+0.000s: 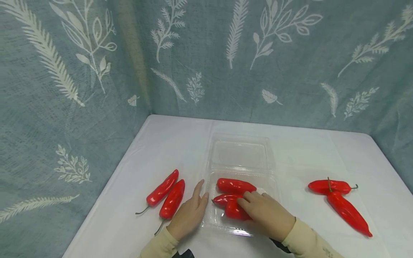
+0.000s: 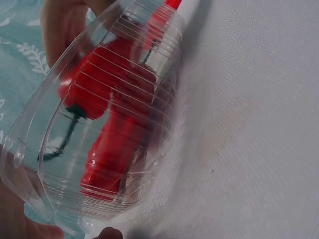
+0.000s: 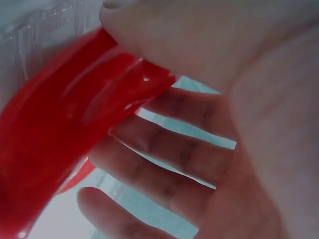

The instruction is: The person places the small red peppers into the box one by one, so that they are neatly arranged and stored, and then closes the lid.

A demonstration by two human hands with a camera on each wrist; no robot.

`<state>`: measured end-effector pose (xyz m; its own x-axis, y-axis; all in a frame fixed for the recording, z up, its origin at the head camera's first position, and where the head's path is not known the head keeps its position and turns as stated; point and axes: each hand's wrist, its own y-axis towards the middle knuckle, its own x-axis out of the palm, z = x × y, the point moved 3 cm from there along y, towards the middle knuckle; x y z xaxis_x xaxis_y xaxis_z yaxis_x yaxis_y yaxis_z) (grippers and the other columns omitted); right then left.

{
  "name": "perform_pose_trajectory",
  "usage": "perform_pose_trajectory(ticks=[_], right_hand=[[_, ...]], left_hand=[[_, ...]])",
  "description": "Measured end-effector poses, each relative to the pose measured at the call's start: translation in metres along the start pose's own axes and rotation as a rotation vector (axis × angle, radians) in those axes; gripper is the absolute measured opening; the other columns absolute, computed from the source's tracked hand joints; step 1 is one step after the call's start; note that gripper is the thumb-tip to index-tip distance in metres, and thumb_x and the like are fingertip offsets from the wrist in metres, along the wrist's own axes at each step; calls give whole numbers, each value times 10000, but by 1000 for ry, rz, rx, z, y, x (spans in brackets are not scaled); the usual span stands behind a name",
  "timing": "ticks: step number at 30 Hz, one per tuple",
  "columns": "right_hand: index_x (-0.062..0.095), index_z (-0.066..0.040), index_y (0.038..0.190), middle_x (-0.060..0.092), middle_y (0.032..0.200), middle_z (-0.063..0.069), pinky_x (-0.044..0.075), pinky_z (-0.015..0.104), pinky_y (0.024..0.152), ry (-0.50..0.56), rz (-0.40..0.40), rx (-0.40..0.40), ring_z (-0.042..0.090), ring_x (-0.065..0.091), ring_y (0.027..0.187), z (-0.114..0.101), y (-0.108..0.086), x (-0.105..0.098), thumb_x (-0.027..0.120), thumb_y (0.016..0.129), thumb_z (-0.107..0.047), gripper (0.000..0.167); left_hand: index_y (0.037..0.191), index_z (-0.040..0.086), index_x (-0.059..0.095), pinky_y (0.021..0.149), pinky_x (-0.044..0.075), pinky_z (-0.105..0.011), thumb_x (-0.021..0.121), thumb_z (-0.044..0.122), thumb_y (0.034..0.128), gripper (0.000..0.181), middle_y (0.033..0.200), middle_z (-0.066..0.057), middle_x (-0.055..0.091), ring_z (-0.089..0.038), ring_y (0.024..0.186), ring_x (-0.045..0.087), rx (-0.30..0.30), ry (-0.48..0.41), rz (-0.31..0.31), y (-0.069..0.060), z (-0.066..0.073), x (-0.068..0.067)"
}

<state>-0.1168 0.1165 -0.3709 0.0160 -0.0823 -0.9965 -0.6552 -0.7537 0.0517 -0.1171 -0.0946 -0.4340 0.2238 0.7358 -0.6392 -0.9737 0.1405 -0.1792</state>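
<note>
My right hand is over the clear plastic container, its thumb and fingers around a red pepper. Close up in the right wrist view, the thumb of that hand lies on the glossy pepper with fingers on its other side. Two more red peppers lie inside, one along the back and one at the left. My left hand rests with extended fingers at the container's left edge; in the left wrist view its fingers are beside the clear wall.
The container's transparent lid is folded back behind it. Two red peppers with stems lie left of my left hand. At the right, one pepper touches another. A patterned curtain borders the white table.
</note>
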Motion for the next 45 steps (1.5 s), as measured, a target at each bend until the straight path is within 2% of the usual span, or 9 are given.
perform_pose_trajectory(ticks=[5,10,13,20,23,26,31,40,45], right_hand=[[604,-167,1043,580,868,-42,507,261,642,49,-32,-12,117,563,790,0,0,5,854,682,-324,466],[616,-172,1035,571,848,-48,493,253,637,65,-63,-23,105,550,770,0,1,10,850,681,-330,453],[625,-176,1040,593,861,-45,526,273,669,64,-92,-14,105,572,782,0,3,11,862,664,-338,473],[630,-169,1059,634,900,-28,556,324,704,64,-140,-6,123,608,825,-2,7,12,867,660,-329,491],[629,-166,1063,637,898,-26,553,320,709,58,-152,-10,125,606,827,-2,7,12,861,669,-330,485],[627,-169,1063,634,888,-31,549,311,712,52,-164,-10,122,599,823,-2,7,13,854,679,-331,475],[625,-171,1046,624,863,-32,534,288,678,23,-154,-22,125,590,806,-2,7,14,848,685,-325,452],[628,-169,1041,628,859,-27,544,300,694,8,-157,-16,126,594,793,-2,8,15,852,677,-339,460],[635,-161,1065,619,879,-32,538,278,685,33,-116,-25,112,591,769,0,7,8,840,699,-341,456]], left_hand=[[1526,134,188,753,562,-482,416,451,987,665,901,-70,651,-221,837,668,-5,6,0,0,2,2],[1525,134,193,725,564,-457,407,454,989,659,896,-80,647,-207,801,658,-15,17,-5,-2,2,3],[1524,130,195,724,564,-454,404,448,991,654,885,-77,642,-193,783,651,-15,22,-3,-3,2,3],[1523,129,198,769,557,-494,407,454,989,659,906,-84,650,-226,839,670,-11,23,1,-3,2,3],[1523,127,195,753,561,-485,405,457,989,662,880,-70,646,-226,827,673,-3,25,0,-3,3,3],[1525,127,186,690,568,-424,400,455,992,662,795,-37,613,-189,747,655,2,20,-5,-2,3,3],[1526,125,184,640,545,-368,392,448,996,655,726,-8,572,-142,673,611,8,16,-6,-1,2,3],[1525,129,189,768,555,-507,407,455,990,663,843,-48,643,-242,848,681,5,9,0,-2,3,2],[1524,131,199,766,557,-494,414,444,990,655,845,-51,638,-221,824,672,-2,18,12,-2,3,-1]])
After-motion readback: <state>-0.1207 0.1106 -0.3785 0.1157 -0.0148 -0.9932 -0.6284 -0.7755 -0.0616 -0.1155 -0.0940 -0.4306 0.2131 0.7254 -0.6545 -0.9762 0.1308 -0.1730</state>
